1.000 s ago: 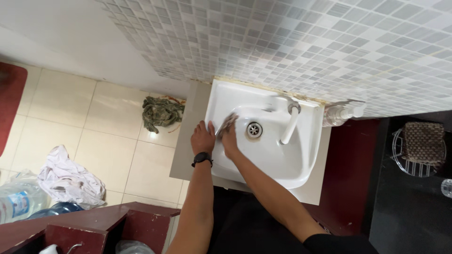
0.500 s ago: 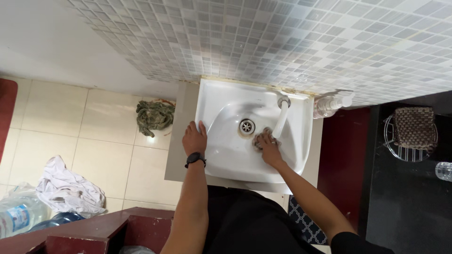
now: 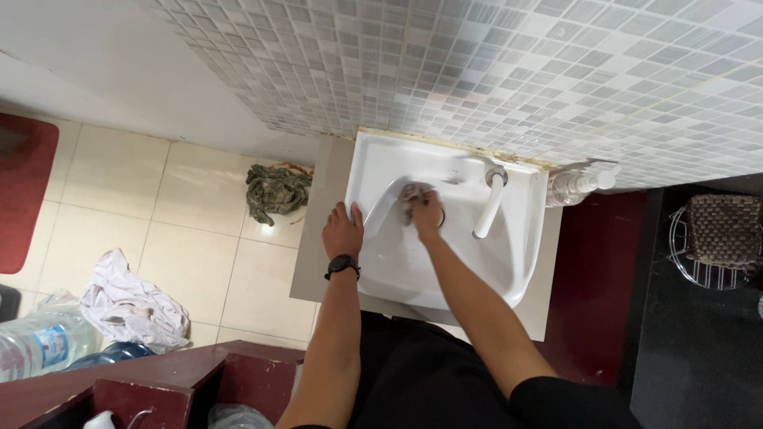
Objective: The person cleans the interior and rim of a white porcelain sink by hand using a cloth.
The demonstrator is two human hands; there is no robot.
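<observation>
A white wall-mounted sink (image 3: 373, 163) sits against the mosaic-tiled wall. My right hand (image 3: 427, 214) presses a small greyish scrub pad (image 3: 413, 194) against the basin's back slope, over the drain. My left hand (image 3: 343, 230), with a black watch on the wrist, rests flat on the sink's left rim, holding nothing. A white faucet (image 3: 489, 205) juts out over the basin to the right of my right hand.
A clear pump bottle (image 3: 576, 185) lies at the sink's right corner. A green rag (image 3: 276, 191) and a white cloth (image 3: 127, 302) lie on the floor tiles. A large water bottle (image 3: 36, 343) stands lower left. A wire basket with a woven pad (image 3: 719, 238) is at right.
My right hand moved the scrub pad from the left of the basin to the right near the faucet, then up to the back over the drain. My left hand stayed on the rim.
</observation>
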